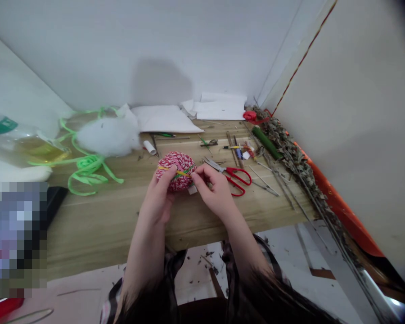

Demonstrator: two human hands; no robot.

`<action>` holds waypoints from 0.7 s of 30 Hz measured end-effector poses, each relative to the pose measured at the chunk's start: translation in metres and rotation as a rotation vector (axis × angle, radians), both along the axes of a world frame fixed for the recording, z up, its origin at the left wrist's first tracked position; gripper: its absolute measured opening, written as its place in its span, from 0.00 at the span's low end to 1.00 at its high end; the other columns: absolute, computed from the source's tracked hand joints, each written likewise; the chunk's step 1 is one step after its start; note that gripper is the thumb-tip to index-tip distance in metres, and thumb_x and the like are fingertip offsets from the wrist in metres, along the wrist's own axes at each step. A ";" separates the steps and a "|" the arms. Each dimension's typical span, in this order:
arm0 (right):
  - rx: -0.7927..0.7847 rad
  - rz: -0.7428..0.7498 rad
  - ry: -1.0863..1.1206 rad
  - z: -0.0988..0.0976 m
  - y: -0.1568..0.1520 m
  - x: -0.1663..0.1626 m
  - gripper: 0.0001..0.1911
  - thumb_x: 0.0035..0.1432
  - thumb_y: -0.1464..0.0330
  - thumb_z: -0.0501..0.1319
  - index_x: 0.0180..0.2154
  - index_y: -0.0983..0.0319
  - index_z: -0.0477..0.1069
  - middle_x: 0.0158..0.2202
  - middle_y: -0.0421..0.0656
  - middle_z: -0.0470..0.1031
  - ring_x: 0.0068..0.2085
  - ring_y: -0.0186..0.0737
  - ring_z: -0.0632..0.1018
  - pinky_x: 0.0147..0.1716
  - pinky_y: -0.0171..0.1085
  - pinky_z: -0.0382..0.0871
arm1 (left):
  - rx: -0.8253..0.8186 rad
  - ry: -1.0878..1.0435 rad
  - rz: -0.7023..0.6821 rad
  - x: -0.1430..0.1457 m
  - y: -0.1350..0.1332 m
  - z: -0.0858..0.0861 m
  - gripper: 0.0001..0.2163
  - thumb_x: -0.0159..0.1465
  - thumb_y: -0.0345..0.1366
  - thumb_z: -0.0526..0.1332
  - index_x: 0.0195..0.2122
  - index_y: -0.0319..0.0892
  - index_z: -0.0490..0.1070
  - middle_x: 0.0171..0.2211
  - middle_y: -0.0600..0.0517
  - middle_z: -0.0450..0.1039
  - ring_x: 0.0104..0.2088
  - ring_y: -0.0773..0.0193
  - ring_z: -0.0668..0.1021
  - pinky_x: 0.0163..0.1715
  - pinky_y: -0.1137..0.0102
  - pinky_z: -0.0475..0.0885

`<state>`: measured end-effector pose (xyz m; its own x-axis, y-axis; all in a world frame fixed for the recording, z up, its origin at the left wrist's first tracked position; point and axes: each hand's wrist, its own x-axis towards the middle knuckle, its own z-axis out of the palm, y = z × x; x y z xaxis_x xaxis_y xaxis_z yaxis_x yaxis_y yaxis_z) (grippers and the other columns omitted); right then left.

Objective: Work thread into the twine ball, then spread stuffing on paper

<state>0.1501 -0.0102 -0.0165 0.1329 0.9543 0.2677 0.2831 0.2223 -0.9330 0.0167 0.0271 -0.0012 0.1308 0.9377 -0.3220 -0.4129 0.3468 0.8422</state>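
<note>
A ball of red and white twine (176, 158) is held above the front of the wooden table. My left hand (160, 193) is closed around its left side, the thumb pressed on top. Across the ball runs a yellow strand (182, 173), with some green beside it. My right hand (212, 186) pinches the strand's right end at the ball's right side; the fingertips partly hide it. Just right of that hand lie scissors with red handles (238, 173), their blades spread slightly. A small white piece (192, 190) shows below the ball.
Green cord (87, 168), white stuffing (110, 135) and a bottle of yellow liquid (40, 148) stand at left. White papers (165, 118) lie at the back. Dried stems (290, 162) and a green roll (266, 142) line the right edge. A blurred-out device sits front left.
</note>
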 end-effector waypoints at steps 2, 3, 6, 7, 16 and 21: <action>0.001 -0.003 -0.003 0.000 0.000 0.000 0.11 0.65 0.61 0.57 0.32 0.59 0.67 0.28 0.39 0.71 0.29 0.35 0.71 0.29 0.33 0.63 | -0.007 -0.012 -0.001 0.000 0.000 0.000 0.18 0.53 0.42 0.70 0.43 0.40 0.74 0.40 0.47 0.81 0.43 0.53 0.82 0.39 0.65 0.80; 0.005 -0.003 -0.003 0.000 0.000 0.000 0.11 0.65 0.61 0.57 0.32 0.59 0.67 0.28 0.39 0.71 0.29 0.35 0.71 0.29 0.33 0.63 | -0.011 -0.015 0.002 0.000 0.000 0.001 0.18 0.54 0.42 0.70 0.43 0.40 0.75 0.40 0.47 0.81 0.43 0.53 0.82 0.39 0.65 0.80; 0.010 -0.001 -0.002 0.000 0.000 0.001 0.11 0.65 0.61 0.57 0.32 0.59 0.67 0.28 0.39 0.71 0.29 0.35 0.70 0.29 0.33 0.63 | -0.025 -0.019 0.014 -0.001 0.000 0.002 0.16 0.56 0.42 0.68 0.42 0.40 0.75 0.39 0.47 0.81 0.43 0.53 0.82 0.39 0.65 0.81; 0.008 -0.001 -0.001 0.000 0.000 0.001 0.11 0.65 0.61 0.57 0.32 0.59 0.67 0.27 0.39 0.70 0.29 0.35 0.70 0.28 0.33 0.63 | -0.029 -0.020 0.014 -0.001 0.000 0.002 0.15 0.57 0.42 0.68 0.42 0.40 0.76 0.39 0.47 0.81 0.43 0.53 0.82 0.39 0.65 0.81; -0.001 -0.013 -0.004 -0.001 0.000 0.001 0.11 0.65 0.61 0.57 0.32 0.59 0.67 0.26 0.38 0.69 0.27 0.34 0.68 0.26 0.33 0.61 | -0.043 -0.044 -0.015 -0.002 0.000 0.005 0.16 0.58 0.44 0.66 0.44 0.41 0.75 0.40 0.46 0.81 0.46 0.50 0.82 0.40 0.61 0.81; 0.006 -0.010 0.002 -0.001 0.000 0.001 0.11 0.65 0.61 0.57 0.32 0.59 0.67 0.26 0.38 0.69 0.27 0.34 0.69 0.27 0.33 0.61 | -0.040 -0.052 0.001 -0.002 0.000 0.006 0.16 0.59 0.45 0.65 0.44 0.42 0.75 0.40 0.45 0.81 0.47 0.50 0.81 0.40 0.62 0.81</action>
<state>0.1507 -0.0103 -0.0178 0.1428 0.9512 0.2735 0.2835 0.2254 -0.9321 0.0143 0.0274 0.0044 0.1474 0.9244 -0.3518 -0.4562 0.3791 0.8051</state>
